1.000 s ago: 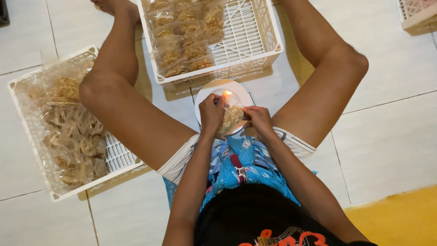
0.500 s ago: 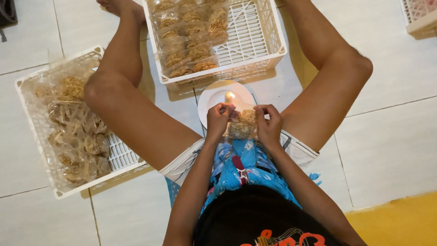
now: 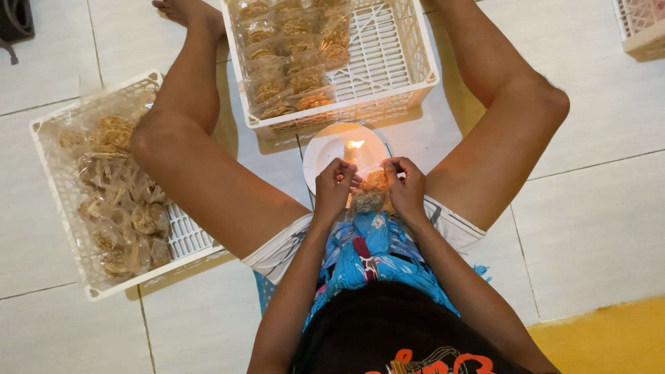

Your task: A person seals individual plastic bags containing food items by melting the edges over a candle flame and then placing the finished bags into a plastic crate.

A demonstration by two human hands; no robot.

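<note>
Left hand (image 3: pixel 334 185) and right hand (image 3: pixel 406 185) raised together, both pinching a clear snack bag (image 3: pixel 369 192) — bag upright, mouth toward candle flame (image 3: pixel 354 145).

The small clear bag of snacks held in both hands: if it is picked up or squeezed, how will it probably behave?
The clear bag of snacks looks like thin film, so probably floppy and crinkly. The golden pieces inside seem crisp, likely fragile under the left hand and right hand. It is probably light.
</note>
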